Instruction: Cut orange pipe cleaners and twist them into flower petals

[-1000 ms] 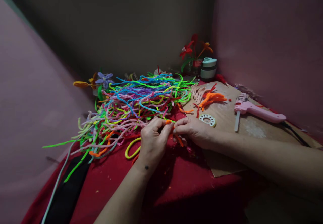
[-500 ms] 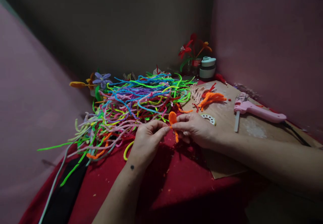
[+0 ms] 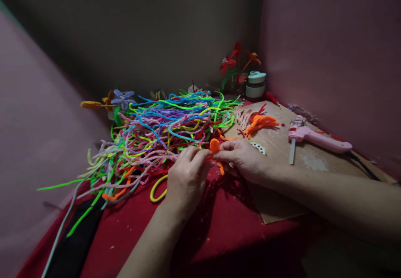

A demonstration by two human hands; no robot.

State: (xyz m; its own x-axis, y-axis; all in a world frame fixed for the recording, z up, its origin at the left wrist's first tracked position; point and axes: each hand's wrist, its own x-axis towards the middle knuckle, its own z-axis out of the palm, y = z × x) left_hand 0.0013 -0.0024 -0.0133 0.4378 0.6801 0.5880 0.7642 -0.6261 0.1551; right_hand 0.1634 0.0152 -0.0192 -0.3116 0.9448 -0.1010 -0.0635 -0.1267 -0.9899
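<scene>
A bent orange pipe cleaner (image 3: 214,145) stands between my two hands, its rounded loop upward and a short tail hanging below. My right hand (image 3: 242,159) pinches it from the right with thumb and forefinger. From the left, the closed fingers of my left hand (image 3: 189,175) meet it near its middle; the back of that hand is turned toward me and hides part of the grip. Just behind the hands spreads a heap of many-coloured pipe cleaners (image 3: 169,123). A yellow pipe cleaner loop (image 3: 158,189) lies beside my left wrist.
A cardboard sheet (image 3: 278,202) on the red cloth (image 3: 131,244) carries a pink glue gun (image 3: 316,138), orange pipe cleaner pieces (image 3: 261,124) and a white disc with holes (image 3: 258,148). Red flowers (image 3: 228,62), a lidded jar (image 3: 256,85) and a purple flower (image 3: 123,99) stand behind.
My left hand has rolled over, so its back now faces me and the dark wrist mark is turned away. The orange tail has swung slightly right. My right hand keeps its pinch.
</scene>
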